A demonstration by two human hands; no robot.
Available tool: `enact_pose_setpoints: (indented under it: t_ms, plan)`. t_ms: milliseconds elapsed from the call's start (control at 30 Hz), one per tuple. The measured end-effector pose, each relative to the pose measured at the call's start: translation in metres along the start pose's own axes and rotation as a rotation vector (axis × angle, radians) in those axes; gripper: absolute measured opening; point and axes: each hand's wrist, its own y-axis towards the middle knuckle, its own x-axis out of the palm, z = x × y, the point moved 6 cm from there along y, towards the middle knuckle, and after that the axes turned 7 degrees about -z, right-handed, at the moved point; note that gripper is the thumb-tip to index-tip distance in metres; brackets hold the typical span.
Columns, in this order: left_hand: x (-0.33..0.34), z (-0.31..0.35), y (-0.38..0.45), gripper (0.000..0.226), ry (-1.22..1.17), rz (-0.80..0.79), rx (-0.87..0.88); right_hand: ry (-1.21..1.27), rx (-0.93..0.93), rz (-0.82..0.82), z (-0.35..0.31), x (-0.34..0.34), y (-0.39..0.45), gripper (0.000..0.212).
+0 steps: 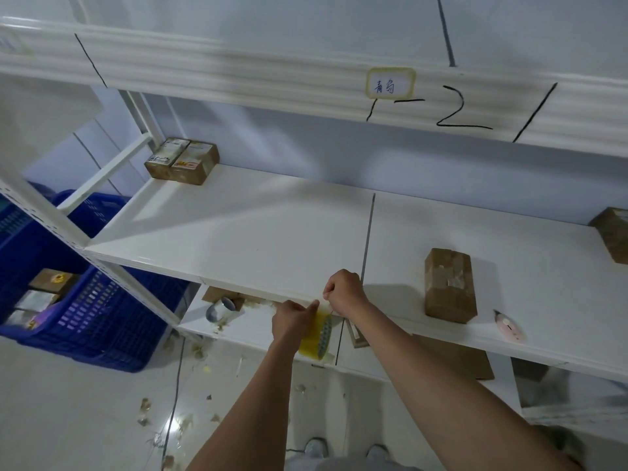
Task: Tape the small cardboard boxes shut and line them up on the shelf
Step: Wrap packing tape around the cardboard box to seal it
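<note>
At the front edge of the shelf point(258, 229), the left hand point(292, 319) grips the yellowish tape roll point(317, 336), fingers curled around it. The right hand point(343, 290), closed in a pinch, holds the tape's free end just above. One taped cardboard box point(448, 285) stands on the shelf, to the right of both hands.
</note>
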Motion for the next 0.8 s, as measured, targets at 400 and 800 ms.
enact_pose_setpoints:
  t_ms: [400, 800]
  plan:
    - [0.006, 0.002, 0.013, 0.04, 0.071, 0.006, -0.036, -0.185, 0.026, -0.002, 0.002, -0.003, 0.015, 0.035]
    - [0.006, 0.001, 0.009, 0.037, 0.038, -0.014, -0.06, -0.502, 0.091, 0.046, -0.009, -0.011, 0.014, 0.012]
